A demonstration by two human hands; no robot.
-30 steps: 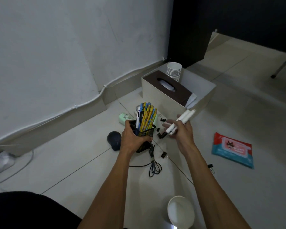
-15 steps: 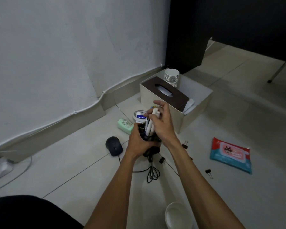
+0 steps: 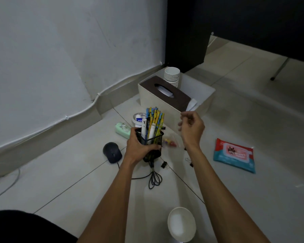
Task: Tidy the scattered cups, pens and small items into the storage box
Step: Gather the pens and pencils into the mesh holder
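Gripping the black mesh pen holder (image 3: 154, 139) in the left hand (image 3: 139, 148), with fingers wrapped round its lower half and the thumb up its left wall; upright with a slight lean, and impossible to tell whether clear of the floor. Crammed with patterned pencils (image 3: 156, 118) and two white markers (image 3: 144, 126) standing well above the rim. Holding nothing in the right hand (image 3: 191, 128), just right of the holder and apart from it, with fingers loosely curled and slack.

Beyond both hands, far and a little right: the cream storage box (image 3: 208, 100), open-topped, already carrying a brown-topped tissue box (image 3: 167, 92) along its left side and a stack of white cups (image 3: 172, 76) at its far corner.

For the coming move, probably a carry far and rightward in the left hand, over the near wall of the box and down into its right-hand part. Best done with the long axis of the pencils kept vertical, given the top-heavy load. Slightly nearer the box: the right hand, free to steady the rim.

Left on the floor:
- a tape roll (image 3: 138, 118) and a green pack (image 3: 122, 128) just beyond the holder
- a dark mouse (image 3: 112, 152) to the left
- binder clips (image 3: 164, 164) and a coiled cable (image 3: 154, 178) on the near side
- a red wipes pack (image 3: 234, 155) well to the right
- a lone white cup (image 3: 182, 223) nearest of all
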